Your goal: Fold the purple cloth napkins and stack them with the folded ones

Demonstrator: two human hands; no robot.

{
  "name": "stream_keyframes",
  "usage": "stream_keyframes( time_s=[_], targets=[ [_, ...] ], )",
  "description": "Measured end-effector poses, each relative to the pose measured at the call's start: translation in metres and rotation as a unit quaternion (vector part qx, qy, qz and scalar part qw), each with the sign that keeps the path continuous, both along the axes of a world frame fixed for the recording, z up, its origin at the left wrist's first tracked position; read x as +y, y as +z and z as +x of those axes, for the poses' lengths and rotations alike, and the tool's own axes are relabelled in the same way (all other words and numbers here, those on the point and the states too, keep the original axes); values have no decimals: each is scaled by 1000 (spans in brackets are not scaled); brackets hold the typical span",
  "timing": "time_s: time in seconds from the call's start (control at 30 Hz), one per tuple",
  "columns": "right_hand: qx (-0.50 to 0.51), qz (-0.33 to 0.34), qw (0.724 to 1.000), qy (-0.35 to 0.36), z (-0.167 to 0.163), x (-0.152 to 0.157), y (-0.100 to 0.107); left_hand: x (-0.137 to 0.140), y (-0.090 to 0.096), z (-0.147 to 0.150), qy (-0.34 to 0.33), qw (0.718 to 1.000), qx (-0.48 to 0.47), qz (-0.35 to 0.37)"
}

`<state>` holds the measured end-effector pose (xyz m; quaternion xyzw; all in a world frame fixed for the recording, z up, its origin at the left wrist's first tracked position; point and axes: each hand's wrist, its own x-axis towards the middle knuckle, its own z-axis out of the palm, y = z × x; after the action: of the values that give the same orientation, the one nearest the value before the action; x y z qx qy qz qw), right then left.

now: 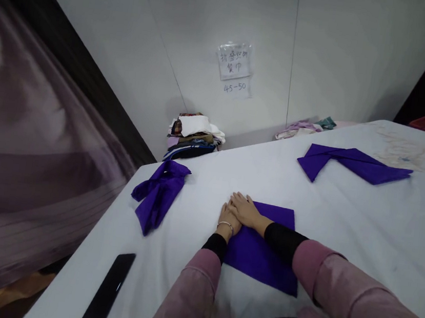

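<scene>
A purple cloth napkin point(262, 258) lies spread flat in front of me, its left part under my hands. My left hand point(230, 218), with a bracelet at the wrist, rests at the napkin's left edge. My right hand point(244, 209) lies flat over the napkin's upper left, its fingers stretched out and reaching across the fingers of my left hand. Neither hand grips the cloth. The napkin's far left corner is hidden beneath the hands.
The white-covered table point(190, 280) holds a crumpled purple napkin point(161, 194) at left, another folded purple napkin point(351, 160) at far right and a black phone point(108, 290). Behind the edge stand a stack of folded cloths point(195, 136) and a pinkish cloth pile point(299, 128).
</scene>
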<state>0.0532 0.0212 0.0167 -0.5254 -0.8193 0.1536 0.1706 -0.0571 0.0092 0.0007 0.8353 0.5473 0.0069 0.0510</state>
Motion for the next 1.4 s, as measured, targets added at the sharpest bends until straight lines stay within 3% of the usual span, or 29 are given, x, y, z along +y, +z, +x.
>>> stream_keyframes(
  time_s=[0.13, 0.3, 0.53, 0.67, 0.77, 0.87, 1.0, 1.1, 1.23, 1.4],
  targets=[
    [-12, -33, 997, 61, 18, -3, -11, 0, 2, 0, 19, 1000, 0, -15],
    [-52, 10, 997, 63, 65, -12, -17, -3, 7, 0, 35, 999, -18, -11],
    [-105, 30, 994, -5, 150, -25, -26, -2, 6, 2, 43, 999, -3, -3],
    [-127, 9, 990, -56, 185, -37, -21, -3, 6, 2, 42, 998, -37, -12],
    [-116, 17, 990, -79, 177, -48, -13, -1, 7, 3, 42, 994, -95, -31],
    [-94, 50, 994, -1, 150, -60, -13, 5, 10, 3, 49, 989, -130, -50],
    [-54, 28, 994, 87, 131, -73, -20, 6, 21, -15, 82, 981, -173, -32],
    [6, 28, 997, 68, 142, -80, -23, -16, 30, -43, 95, 975, -199, 6],
    [120, 55, 988, 74, 170, -101, -22, -75, 32, -75, 84, 971, -220, 50],
    [171, 22, 976, 131, 185, -148, -23, -151, 19, -57, -24, 964, -254, 74]
  ],
)
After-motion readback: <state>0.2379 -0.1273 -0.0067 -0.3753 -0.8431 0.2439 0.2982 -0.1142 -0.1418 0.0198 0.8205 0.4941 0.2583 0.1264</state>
